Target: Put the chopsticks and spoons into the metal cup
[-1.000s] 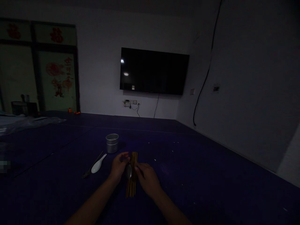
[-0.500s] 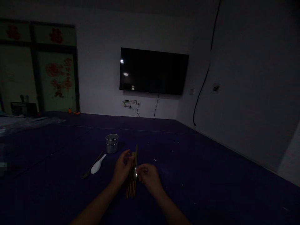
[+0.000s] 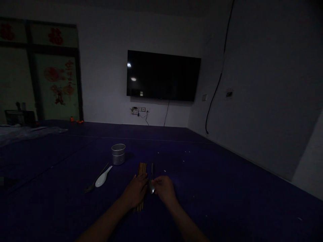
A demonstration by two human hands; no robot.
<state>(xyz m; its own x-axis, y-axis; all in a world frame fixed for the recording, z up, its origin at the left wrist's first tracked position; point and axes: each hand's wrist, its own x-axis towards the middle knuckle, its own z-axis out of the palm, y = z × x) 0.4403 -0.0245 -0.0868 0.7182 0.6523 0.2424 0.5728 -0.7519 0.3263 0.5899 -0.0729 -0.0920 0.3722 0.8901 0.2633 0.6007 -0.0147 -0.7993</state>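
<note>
My left hand (image 3: 136,190) lies across a row of wooden chopsticks (image 3: 142,167), its fingers stretched out flat over their middle. The chopsticks lie side by side, their ends showing beyond and below the hand. Just to their right, my right hand (image 3: 165,190) pinches a metal spoon (image 3: 152,189) by its bowl end. The spoon's handle points away from me, and its bowl is partly behind the fingertips. Left of the hands, a white soup spoon (image 3: 101,180) rests beside a dark long-handled spoon (image 3: 90,188). A silver metal cup (image 3: 118,154) stands upright behind them.
The dark blue surface (image 3: 222,188) carries small white scraps to the right. Crumpled clear plastic (image 3: 32,133) lies at the far left, near a dark box (image 3: 20,117). A television (image 3: 164,75) hangs on the back wall; a cable (image 3: 214,95) runs down the right wall.
My left hand has come down onto the chopsticks. The metal spoon has moved right, off the chopsticks to beside them, with my right hand. The view has shifted slightly.
</note>
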